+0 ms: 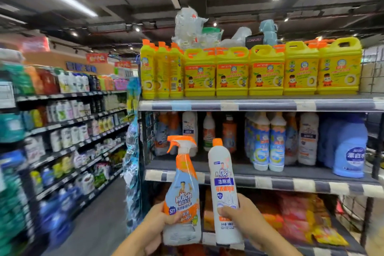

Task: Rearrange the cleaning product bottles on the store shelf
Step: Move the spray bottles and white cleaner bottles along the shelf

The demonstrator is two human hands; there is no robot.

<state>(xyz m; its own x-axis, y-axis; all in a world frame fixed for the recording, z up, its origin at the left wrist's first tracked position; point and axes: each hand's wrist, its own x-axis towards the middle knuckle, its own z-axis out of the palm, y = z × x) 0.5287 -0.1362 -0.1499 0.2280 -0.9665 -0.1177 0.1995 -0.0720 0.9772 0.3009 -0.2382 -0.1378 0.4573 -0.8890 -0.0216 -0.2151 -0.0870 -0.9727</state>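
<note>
My left hand point(154, 223) grips an orange-and-blue trigger spray bottle point(182, 189) by its lower body, held upright in front of the end shelf. My right hand point(247, 217) grips a tall white bottle with an orange cap point(223, 185) around its lower half, upright and just right of the spray bottle. Both are raised before the middle shelf point(270, 181), where similar white, orange and blue cleaner bottles point(268, 141) stand. The left front part of that shelf shows bare board behind the two held bottles.
Yellow detergent jugs point(266, 70) fill the top shelf, with plastic-wrapped goods above. A large blue bottle point(349, 151) stands at the middle shelf's right end. Red and yellow packs point(301, 214) lie on the lower shelf. An aisle with stocked shelving point(62, 127) runs on the left.
</note>
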